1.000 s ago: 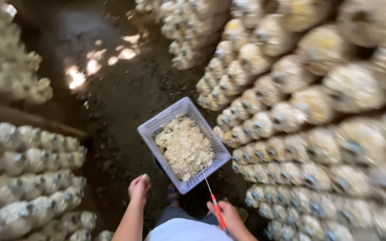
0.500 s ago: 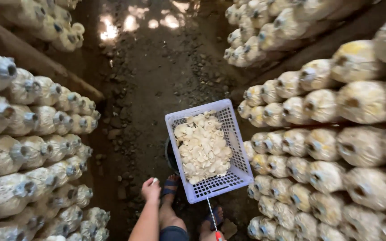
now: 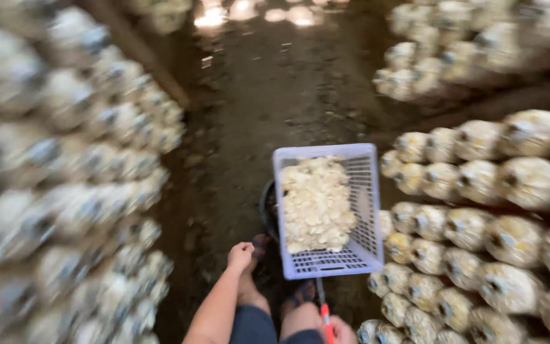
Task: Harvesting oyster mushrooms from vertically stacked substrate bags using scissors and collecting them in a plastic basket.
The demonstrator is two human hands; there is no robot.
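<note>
Basket (image 3: 364,210) shifted, now ahead of hands (image 3: 240,256).

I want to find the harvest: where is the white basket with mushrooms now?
In the head view, the white basket sits on the dirt floor just right of centre, ahead of the person's feet, with the stacked mushroom bags close on its right.

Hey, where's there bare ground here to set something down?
The dirt aisle is bare ahead of the white basket and to its left, between basket and left stacked bags. It is crowded right of the basket, against the right bags, and by the left hand and feet.
</note>
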